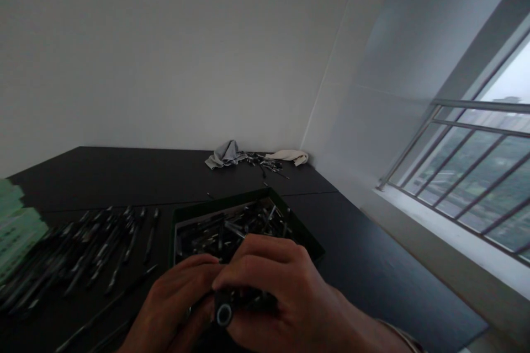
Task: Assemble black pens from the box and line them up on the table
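My right hand (275, 292) is closed, thumb and fingers pinching a black piece that looks like a pen barrel (224, 314). Its round end, with a pale ring, faces me. Curled against it from the other side is my left hand (178, 300), its fingers closed and its fingertips partly hidden. Just beyond both hands stands a dark green open box (304, 231), filled with a jumble of black and silvery pen parts (232, 229). My hands cover the box's near side.
Many dark pens (103, 248) lie side by side at left, beside a light green stepped stack (19, 229). Farther back are a grey cloth (226, 155), a pale cloth (290, 156) and a small heap of pen parts (265, 162). A railed window (464, 160) is at right.
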`<state>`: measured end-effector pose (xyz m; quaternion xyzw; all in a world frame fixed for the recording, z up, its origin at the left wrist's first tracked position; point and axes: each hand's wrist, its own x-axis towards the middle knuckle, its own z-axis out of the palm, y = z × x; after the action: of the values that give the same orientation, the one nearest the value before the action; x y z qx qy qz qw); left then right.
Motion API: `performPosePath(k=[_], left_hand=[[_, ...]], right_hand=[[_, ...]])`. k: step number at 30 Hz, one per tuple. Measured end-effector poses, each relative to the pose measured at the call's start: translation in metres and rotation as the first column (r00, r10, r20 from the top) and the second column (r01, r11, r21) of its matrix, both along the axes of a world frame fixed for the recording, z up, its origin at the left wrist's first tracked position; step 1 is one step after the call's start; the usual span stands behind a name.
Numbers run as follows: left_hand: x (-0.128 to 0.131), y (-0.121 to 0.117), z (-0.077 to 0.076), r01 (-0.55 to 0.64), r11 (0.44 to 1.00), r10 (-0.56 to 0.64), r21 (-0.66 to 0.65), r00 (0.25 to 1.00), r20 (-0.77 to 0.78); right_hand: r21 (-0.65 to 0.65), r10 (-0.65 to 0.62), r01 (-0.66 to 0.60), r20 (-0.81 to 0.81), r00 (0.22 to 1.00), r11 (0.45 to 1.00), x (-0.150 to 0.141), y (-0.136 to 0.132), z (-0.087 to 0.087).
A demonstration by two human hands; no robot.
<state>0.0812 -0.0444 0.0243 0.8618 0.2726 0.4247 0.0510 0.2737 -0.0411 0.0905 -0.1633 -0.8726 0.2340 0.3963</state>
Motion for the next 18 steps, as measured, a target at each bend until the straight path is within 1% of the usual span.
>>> performPosePath(k=[2,4,5,6,7,8,9,10,12,13,14,16,18], left_hand=[[-0.002,-0.003,-0.003,-0.043,0.998,0.044,0.035,0.999,-0.015],[-0.005,-0.007,-0.007,-0.114,0.993,0.114,-0.011,0.993,0.016],[-0.007,-0.010,-0.008,-0.154,0.985,0.159,-0.080,0.986,0.058],[-0.009,-0.012,-0.009,-0.191,0.964,0.216,-0.184,0.969,0.121],[-0.012,-0.015,-0.009,-0.208,0.926,0.277,-0.316,0.942,0.192],[-0.014,-0.016,-0.008,-0.184,0.873,0.324,-0.452,0.910,0.256],[-0.017,-0.018,-0.007,-0.130,0.813,0.362,-0.567,0.876,0.319],[-0.020,-0.019,-0.005,-0.056,0.748,0.391,-0.661,0.843,0.371],[-0.024,-0.020,0.001,0.105,0.635,0.422,-0.765,0.783,0.457],[-0.026,-0.020,0.003,0.173,0.596,0.434,-0.784,0.752,0.496],[-0.027,-0.020,0.006,0.228,0.568,0.449,-0.791,0.719,0.531],[-0.028,-0.020,0.010,0.306,0.533,0.469,-0.788,0.668,0.577],[-0.028,-0.020,0.011,0.351,0.511,0.480,-0.785,0.641,0.599]], right_hand=[[0.001,0.016,-0.016,0.022,1.000,1.000,0.000,0.001,0.004],[-0.053,0.023,-0.018,0.091,0.996,0.998,0.004,0.010,0.007],[-0.087,0.018,-0.006,0.146,0.989,0.996,0.007,0.017,0.008],[-0.120,0.008,0.018,0.215,0.976,0.993,0.011,0.025,0.007],[-0.143,-0.007,0.053,0.302,0.953,0.988,0.016,0.035,0.005],[-0.149,-0.027,0.091,0.388,0.921,0.985,0.021,0.045,0.001],[-0.133,-0.044,0.121,0.471,0.881,0.984,0.025,0.054,-0.005],[-0.117,-0.053,0.144,0.565,0.823,0.983,0.028,0.063,-0.012],[-0.078,-0.035,0.133,0.725,0.687,0.988,0.030,0.075,-0.028],[-0.082,-0.002,0.102,0.771,0.637,0.991,0.029,0.078,-0.036],[-0.091,0.035,0.064,0.801,0.598,0.994,0.026,0.080,-0.043],[-0.103,0.083,0.005,0.823,0.562,0.995,0.020,0.079,-0.054],[-0.065,0.052,0.005,0.839,0.542,0.998,0.014,0.077,-0.060]])
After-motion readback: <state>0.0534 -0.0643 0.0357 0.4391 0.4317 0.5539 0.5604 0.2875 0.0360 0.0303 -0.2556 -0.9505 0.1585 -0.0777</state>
